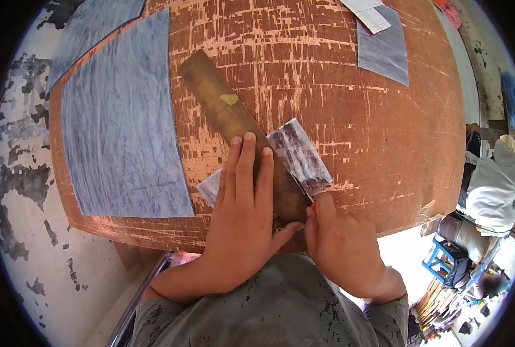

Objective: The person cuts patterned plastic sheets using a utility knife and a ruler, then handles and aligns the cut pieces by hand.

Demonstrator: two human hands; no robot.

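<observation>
My left hand lies flat with fingers stretched out, pressing on a brown straight-edge strip that bears a small yellow mark. The strip runs diagonally over a piece of grey-and-white streaked sheet, whose other end shows left of my fingers. My right hand is closed around a small cutter, only a red bit and a thin tip of which show. That tip is at the strip's right edge, beside the sheet's lower corner. Most of the cutter is hidden in my fist.
A large blue-grey sheet lies at the left of the scored brown table, with another sheet beyond it. At the back right are a smaller blue-grey piece and white strips. A peeling wall stands left.
</observation>
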